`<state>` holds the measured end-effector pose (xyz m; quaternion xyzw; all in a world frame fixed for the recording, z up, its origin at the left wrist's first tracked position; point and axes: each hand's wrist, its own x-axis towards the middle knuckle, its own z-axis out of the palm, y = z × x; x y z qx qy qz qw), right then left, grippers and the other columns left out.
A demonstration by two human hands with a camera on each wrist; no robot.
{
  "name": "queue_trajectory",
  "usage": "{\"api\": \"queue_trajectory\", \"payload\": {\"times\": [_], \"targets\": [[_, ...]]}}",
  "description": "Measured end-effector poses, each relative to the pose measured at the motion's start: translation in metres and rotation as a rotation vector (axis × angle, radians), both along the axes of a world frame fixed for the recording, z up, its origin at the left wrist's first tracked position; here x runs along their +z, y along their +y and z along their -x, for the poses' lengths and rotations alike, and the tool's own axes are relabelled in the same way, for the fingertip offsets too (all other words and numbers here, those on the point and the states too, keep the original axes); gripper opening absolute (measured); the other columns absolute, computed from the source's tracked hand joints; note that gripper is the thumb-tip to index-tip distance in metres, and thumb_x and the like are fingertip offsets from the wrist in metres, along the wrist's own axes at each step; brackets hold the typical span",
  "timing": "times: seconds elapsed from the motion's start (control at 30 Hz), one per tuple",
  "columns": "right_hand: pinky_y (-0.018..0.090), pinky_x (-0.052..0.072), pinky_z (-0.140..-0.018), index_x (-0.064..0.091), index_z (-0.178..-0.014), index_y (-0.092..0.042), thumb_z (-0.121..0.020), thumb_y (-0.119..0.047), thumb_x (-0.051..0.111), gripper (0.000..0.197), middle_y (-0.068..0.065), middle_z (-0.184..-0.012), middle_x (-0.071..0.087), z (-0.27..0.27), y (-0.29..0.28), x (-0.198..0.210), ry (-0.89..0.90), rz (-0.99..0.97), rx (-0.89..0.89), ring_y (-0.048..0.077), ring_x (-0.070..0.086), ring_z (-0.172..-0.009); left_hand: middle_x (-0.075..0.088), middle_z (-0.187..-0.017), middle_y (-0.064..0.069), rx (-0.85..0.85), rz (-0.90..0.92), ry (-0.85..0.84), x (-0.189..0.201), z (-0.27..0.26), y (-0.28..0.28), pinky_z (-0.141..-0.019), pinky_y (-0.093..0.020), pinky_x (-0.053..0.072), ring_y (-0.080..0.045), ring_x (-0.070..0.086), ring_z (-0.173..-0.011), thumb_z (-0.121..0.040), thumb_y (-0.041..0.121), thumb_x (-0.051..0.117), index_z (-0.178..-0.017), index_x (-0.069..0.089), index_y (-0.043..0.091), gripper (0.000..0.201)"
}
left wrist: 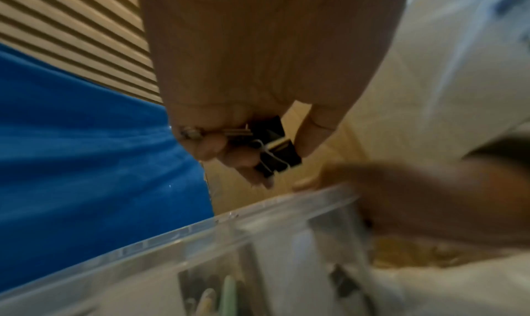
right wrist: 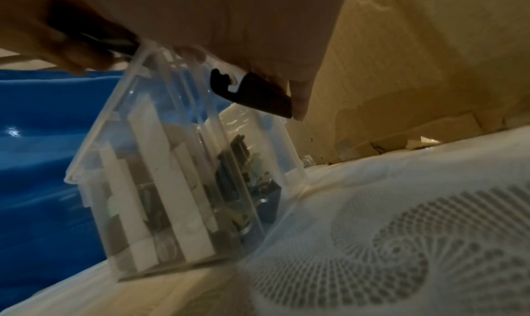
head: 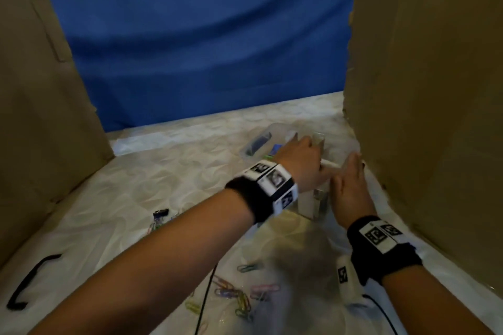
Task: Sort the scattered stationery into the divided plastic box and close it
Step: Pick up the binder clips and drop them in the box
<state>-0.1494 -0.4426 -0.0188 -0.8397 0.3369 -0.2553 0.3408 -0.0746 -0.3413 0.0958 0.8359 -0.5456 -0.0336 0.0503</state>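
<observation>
Left grip (left wrist: 258, 71), curled round black binder clips (left wrist: 276, 148), hovers above the clear organiser (left wrist: 172, 237) while right grip (right wrist: 200, 14) pinches a second clip (right wrist: 252, 94) at its rim (loading step; next, presumably, release into a compartment).
</observation>
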Motion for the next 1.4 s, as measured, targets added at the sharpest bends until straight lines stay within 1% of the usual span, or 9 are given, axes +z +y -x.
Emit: {"api": "queue_trajectory", "payload": {"times": [0.07,0.17,0.37,0.57,0.7,0.8,0.93,1.1,1.4], "targets": [[0.034,0.014,-0.118,-0.003,-0.152,-0.003,-0.101,-0.024,0.025,0.062,0.010,-0.162,-0.005,0.001,0.000,0.001,0.024,0.005,0.007,0.023,-0.001,-0.150,0.052,-0.128,-0.018,-0.008,-0.140,-0.029,0.000,-0.002,-0.027,-0.103,-0.043,0.034,-0.031,0.050,-0.111,-0.097,0.041,0.040,-0.120,0.057,0.008,0.044],[0.035,0.016,-0.118,-0.003,-0.152,-0.004,-0.101,-0.024,0.025,0.062,0.009,-0.162,-0.005,0.001,0.001,0.002,0.020,-0.008,0.002,0.022,-0.002,-0.150,0.063,-0.106,-0.015,0.018,-0.253,0.047,-0.009,-0.010,-0.052,-0.078,-0.031,0.037,-0.020,0.049,-0.074,-0.100,0.036,0.039,-0.108,0.064,0.007,0.039],[0.037,0.016,-0.118,-0.001,-0.152,-0.003,-0.101,-0.026,0.023,0.061,0.010,-0.162,-0.004,0.000,0.002,-0.001,-0.013,0.005,-0.004,0.023,0.000,-0.150,0.064,-0.118,-0.014,0.025,-0.080,0.081,0.000,-0.019,-0.038,-0.077,-0.027,0.037,-0.022,0.053,-0.090,-0.101,0.027,0.038,-0.116,0.061,0.003,0.037],[0.036,0.016,-0.118,0.003,-0.152,-0.002,-0.100,-0.023,0.024,0.060,0.013,-0.162,0.001,0.001,0.000,0.001,-0.021,-0.011,0.006,0.026,0.008,-0.149,0.060,-0.124,-0.007,0.063,0.208,0.199,0.014,-0.033,0.064,-0.083,-0.025,0.040,-0.022,0.056,-0.110,-0.100,0.022,0.041,-0.113,0.062,0.010,0.028],[0.050,0.022,-0.116,0.013,-0.150,-0.003,-0.090,-0.035,0.029,0.069,0.020,-0.158,0.012,0.001,0.008,0.016,0.022,-0.005,-0.040,0.038,0.020,-0.143,0.059,-0.115,-0.008,0.247,0.155,0.187,-0.014,-0.070,0.163,-0.088,-0.031,0.043,-0.024,0.057,-0.104,-0.100,0.018,0.039,-0.104,0.064,0.017,0.025],[0.054,0.012,-0.117,0.009,-0.151,-0.012,-0.091,-0.033,0.046,0.073,0.015,-0.160,0.002,-0.002,0.040,0.031,0.099,0.178,-0.081,0.040,0.009,-0.145,0.058,-0.116,-0.006,0.444,0.030,0.207,-0.039,-0.098,0.227,-0.082,-0.027,0.042,-0.021,0.057,-0.100,-0.100,0.018,0.041,-0.104,0.062,0.017,0.022],[0.049,0.032,-0.108,0.045,-0.128,-0.011,-0.083,-0.038,0.043,0.052,0.016,-0.139,0.041,-0.023,0.109,0.039,0.065,0.518,0.202,0.039,0.039,-0.129,0.056,-0.120,0.000,0.483,-0.036,0.269,-0.071,-0.108,0.270,-0.082,-0.023,0.043,-0.018,0.059,-0.107,-0.096,0.021,0.052,-0.113,0.059,0.023,0.019],[0.033,0.045,-0.094,0.052,-0.121,-0.017,-0.090,-0.031,0.055,0.034,0.005,-0.127,0.049,-0.071,0.182,0.015,0.444,0.246,0.785,0.025,0.054,-0.113,0.052,-0.127,0.001,0.348,-0.080,0.291,-0.095,-0.107,0.262,-0.093,-0.031,0.048,-0.018,0.057,-0.110,-0.093,0.024,0.057,-0.128,0.055,0.024,0.035],[0.036,0.042,-0.085,0.043,-0.126,-0.021,-0.085,-0.029,0.061,0.046,0.010,-0.123,0.048,-0.111,0.211,-0.007,0.663,0.351,0.785,0.033,0.052,-0.112,0.054,-0.111,-0.010,0.261,-0.153,0.196,-0.118,-0.119,0.241,-0.083,-0.042,0.049,-0.032,0.057,-0.099,-0.085,0.024,0.061,-0.107,0.048,0.017,0.026]]}}
